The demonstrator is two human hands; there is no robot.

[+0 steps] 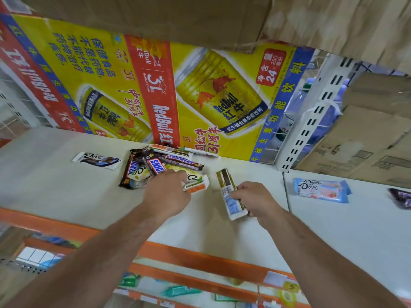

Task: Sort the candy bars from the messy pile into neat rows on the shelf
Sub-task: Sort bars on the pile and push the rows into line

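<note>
Candy bars are seen from the head camera, heaped in a messy pile (pixel 160 167) toward the far side of the white shelf (pixel 66 187), just in front of a yellow Red Bull carton (pixel 155 85). Brown Snickers bars (pixel 182 162) are crossed over pale wrappers in the heap. The left hand (pixel 165 193) is placed at the near right edge of the pile, its fingers curled down onto a white bar with an orange end (pixel 198 186), which is pinched at the fingertips while its orange end sticks out to the right. The right hand (pixel 253 198) is held well right of the pile, just beside the left hand, and is closed around a white and green bar (pixel 230 194); this bar is gripped at its near half, with its far end pointing away from the person and raised off the shelf. A white and brown Dove bar (pixel 96 160) is laid alone to the left of the pile, apart from both hands. A blue and pink Dove bar (pixel 322 190) is laid flat to the right of the right hand, and a dark purple wrapper (pixel 400 197) is cut off by the right edge. Brown cardboard boxes (pixel 367 141) are stacked at the far right. The near edge of the shelf is trimmed with an orange strip (pixel 200 258).
</note>
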